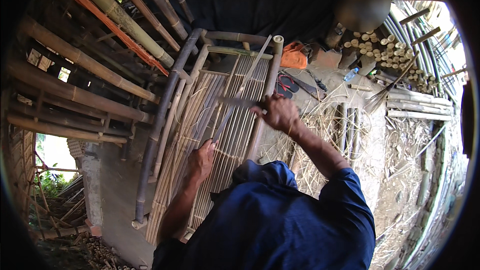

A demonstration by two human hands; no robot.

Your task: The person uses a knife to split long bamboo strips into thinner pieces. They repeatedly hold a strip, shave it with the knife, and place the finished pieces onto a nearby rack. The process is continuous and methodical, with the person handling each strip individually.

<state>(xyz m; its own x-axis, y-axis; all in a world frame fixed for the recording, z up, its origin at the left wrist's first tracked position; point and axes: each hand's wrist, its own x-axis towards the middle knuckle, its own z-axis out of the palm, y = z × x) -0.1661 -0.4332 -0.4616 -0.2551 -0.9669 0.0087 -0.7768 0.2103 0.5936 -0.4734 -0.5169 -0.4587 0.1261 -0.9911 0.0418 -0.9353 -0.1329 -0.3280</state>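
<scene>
1. The left hand (pixel 201 159), forearm stretched forward from the lower edge, is clenched around the near end of a long bamboo strip (pixel 240 90).
2. That strip slants up and away from this hand, across the slatted bamboo frame (pixel 225 135) beneath both hands.
3. The right hand (pixel 280 112), elbow bent, grasps a blade (pixel 237 102) that points left from the fist and meets the strip.

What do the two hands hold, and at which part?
Left hand grips the long bamboo strip at its lower end; right hand holds a blade by its handle.
</scene>
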